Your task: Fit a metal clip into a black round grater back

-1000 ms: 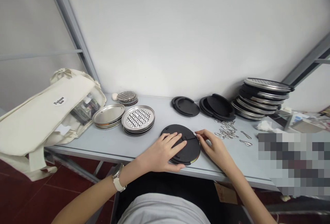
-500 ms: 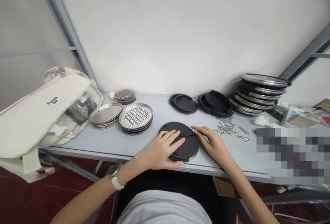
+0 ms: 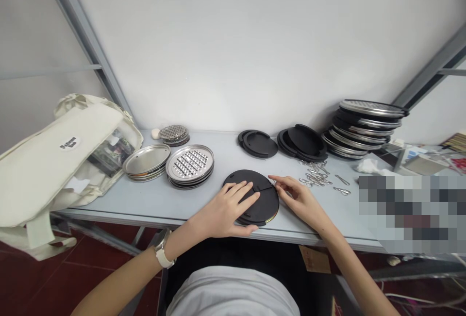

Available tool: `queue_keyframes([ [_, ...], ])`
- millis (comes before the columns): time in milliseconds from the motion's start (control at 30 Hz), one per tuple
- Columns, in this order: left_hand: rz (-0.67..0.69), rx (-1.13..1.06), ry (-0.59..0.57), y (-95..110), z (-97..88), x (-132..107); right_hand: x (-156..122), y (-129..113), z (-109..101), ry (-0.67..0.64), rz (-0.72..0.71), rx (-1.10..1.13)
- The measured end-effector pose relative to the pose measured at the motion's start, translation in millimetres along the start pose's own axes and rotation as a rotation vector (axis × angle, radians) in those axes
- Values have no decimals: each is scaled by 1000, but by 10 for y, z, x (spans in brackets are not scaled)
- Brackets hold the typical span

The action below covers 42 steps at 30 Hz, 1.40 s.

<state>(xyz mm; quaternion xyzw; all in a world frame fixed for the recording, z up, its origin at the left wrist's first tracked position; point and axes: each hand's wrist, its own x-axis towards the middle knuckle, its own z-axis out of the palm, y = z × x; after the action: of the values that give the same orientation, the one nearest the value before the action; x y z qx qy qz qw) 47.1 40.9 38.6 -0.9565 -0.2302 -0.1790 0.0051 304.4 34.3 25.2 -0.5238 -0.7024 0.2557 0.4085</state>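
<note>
A flat black round disc (image 3: 264,178) lies near the table's front edge, with a seam running to its right rim and a shiny coloured sliver showing at its lower right edge. My left hand (image 3: 229,210) rests palm down on it, fingers spread across its left half and thumb at the front rim. At the right rim, beside the seam's end, my right hand (image 3: 297,202) holds its thumb and index finger close together. Something small and pale shows at those fingertips, too small to name. Loose small metal clips (image 3: 316,175) lie just beyond my right hand.
To the left are stacked metal grater discs (image 3: 189,163), plain metal discs (image 3: 146,160), smaller grater discs (image 3: 174,134) and a cream bag (image 3: 54,160). Black round holders (image 3: 260,144) and more black holders (image 3: 306,142) lie behind. A tall stack of discs (image 3: 366,134) stands at right.
The whole view has shifted slightly. My hands keep nearly the same places on the black disc, the left flat on it and the right at its rim.
</note>
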Motion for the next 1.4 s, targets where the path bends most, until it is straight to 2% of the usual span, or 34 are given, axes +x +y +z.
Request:
queue_keyframes([
  [1400,3,38,-31,-7,6,10,11,-40,8,-50,3,-58],
])
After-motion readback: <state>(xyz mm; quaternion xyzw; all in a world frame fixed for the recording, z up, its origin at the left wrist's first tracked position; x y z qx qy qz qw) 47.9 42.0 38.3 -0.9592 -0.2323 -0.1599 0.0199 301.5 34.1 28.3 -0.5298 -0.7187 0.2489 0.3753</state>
